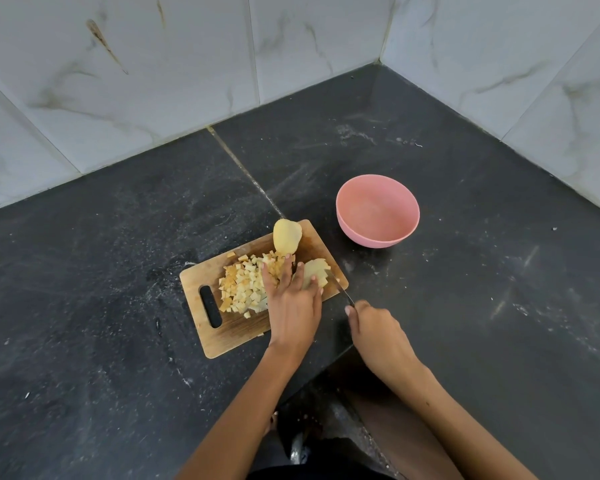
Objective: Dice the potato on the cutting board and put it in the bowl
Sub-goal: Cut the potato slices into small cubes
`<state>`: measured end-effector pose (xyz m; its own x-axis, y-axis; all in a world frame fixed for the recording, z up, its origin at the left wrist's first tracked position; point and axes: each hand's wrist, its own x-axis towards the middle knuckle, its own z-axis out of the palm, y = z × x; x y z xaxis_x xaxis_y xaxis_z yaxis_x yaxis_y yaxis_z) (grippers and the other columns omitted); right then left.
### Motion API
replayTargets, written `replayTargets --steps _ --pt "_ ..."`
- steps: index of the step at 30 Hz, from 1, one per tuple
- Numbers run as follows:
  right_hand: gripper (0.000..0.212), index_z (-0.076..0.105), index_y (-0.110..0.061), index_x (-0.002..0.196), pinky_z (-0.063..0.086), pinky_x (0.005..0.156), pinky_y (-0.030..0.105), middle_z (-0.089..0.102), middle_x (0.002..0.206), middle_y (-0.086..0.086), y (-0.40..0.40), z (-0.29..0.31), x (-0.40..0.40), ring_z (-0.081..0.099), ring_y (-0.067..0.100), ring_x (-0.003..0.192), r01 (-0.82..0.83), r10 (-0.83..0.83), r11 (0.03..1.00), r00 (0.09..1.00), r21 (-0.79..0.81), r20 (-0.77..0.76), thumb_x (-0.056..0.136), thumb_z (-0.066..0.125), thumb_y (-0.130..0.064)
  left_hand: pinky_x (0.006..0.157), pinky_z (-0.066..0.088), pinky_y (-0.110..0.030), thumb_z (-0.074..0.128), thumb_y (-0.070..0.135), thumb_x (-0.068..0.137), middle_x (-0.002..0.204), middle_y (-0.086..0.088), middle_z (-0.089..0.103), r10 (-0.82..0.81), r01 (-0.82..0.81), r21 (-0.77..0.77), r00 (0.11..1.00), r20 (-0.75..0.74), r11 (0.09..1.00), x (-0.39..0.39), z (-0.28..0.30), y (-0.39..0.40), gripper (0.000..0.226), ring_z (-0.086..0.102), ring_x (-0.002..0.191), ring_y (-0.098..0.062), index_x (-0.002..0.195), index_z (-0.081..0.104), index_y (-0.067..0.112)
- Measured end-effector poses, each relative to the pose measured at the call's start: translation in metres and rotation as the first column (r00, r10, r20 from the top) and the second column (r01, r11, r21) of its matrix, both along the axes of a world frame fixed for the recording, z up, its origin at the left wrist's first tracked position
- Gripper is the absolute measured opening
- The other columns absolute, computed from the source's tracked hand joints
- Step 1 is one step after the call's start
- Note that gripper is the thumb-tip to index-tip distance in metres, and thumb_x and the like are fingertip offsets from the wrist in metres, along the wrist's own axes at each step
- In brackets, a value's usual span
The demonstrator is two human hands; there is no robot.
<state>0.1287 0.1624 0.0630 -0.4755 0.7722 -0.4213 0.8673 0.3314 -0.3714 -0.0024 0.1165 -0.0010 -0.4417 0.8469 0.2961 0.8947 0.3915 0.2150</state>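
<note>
Head view of a wooden cutting board (222, 332) lying on a dark stone counter (101, 341), its long axis running diagonally from the near-left handle slot toward the far-right corner. On the board's far edge rests a peeled potato half (287, 240), its long axis pointing roughly away from the viewer, narrow end toward the wall. A second potato piece (315, 271), partly sliced, lies at the board's right end, just beside the knife blade. A heap of diced potato cubes (245, 285) covers the middle of the board, between the handle slot and the left hand. The pink bowl (377, 210) stands upright on the counter beyond the board's right corner, apart from it; no potato is visible inside. The left hand (293, 303) lies over the board with fingers spread fairly straight, fingertips pressing the sliced piece and touching the edge of the cube heap. The right hand (378, 330), right of the board, is curled around the handle of a knife (342, 289), whose blade angles toward the sliced piece. Pale marbled wall tiles (153, 64) meet the counter behind the board.
</note>
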Motion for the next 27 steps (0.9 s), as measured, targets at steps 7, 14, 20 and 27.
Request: replayTargets --steps 7,14,20,27 --pt "0.034 0.054 -0.007 0.116 0.054 0.077 0.038 0.064 0.104 0.013 0.014 -0.008 -0.040 0.065 0.028 0.090 -0.037 0.036 0.999 0.999 0.021 0.040 0.104 0.032 -0.030 0.112 0.001 -0.057 0.078 0.020 0.075 0.110 -0.012 0.069 0.017 -0.018 0.016 0.999 0.043 1.000 -0.001 0.002 0.000 0.006 0.050 0.126 -0.035 0.080 0.077 0.017" --pt "0.030 0.044 -0.003 0.126 0.048 0.081 0.037 0.060 0.116 0.016 0.010 -0.010 -0.050 0.062 0.033 0.104 -0.087 0.075 0.993 0.987 0.081 0.146 0.104 0.032 -0.020 0.111 0.006 -0.057 0.075 0.018 0.074 0.107 -0.012 0.070 0.014 -0.018 0.062 0.997 0.072 0.998 -0.003 -0.001 0.001 0.004 0.053 0.122 -0.036 0.078 0.077 0.016" --pt "0.024 0.044 -0.007 0.121 0.044 0.070 0.035 0.062 0.107 0.014 0.003 -0.016 -0.032 0.064 0.031 0.097 -0.098 0.087 0.994 0.978 0.049 0.189 0.104 0.032 -0.020 0.113 0.006 -0.055 0.076 0.020 0.075 0.109 -0.010 0.070 0.027 -0.032 0.052 0.996 0.087 0.998 -0.001 -0.003 0.001 0.003 0.051 0.125 -0.034 0.077 0.077 0.018" --pt "0.023 0.041 -0.007 0.109 0.041 0.067 0.035 0.064 0.100 0.012 -0.015 -0.017 0.004 0.064 0.033 0.095 -0.089 0.087 0.996 0.973 0.003 0.216 0.106 0.027 -0.026 0.114 0.003 -0.055 0.075 0.019 0.077 0.107 -0.009 0.071 0.029 -0.035 0.070 0.996 0.084 0.997 -0.001 -0.002 0.001 0.003 0.051 0.125 -0.033 0.079 0.077 0.018"
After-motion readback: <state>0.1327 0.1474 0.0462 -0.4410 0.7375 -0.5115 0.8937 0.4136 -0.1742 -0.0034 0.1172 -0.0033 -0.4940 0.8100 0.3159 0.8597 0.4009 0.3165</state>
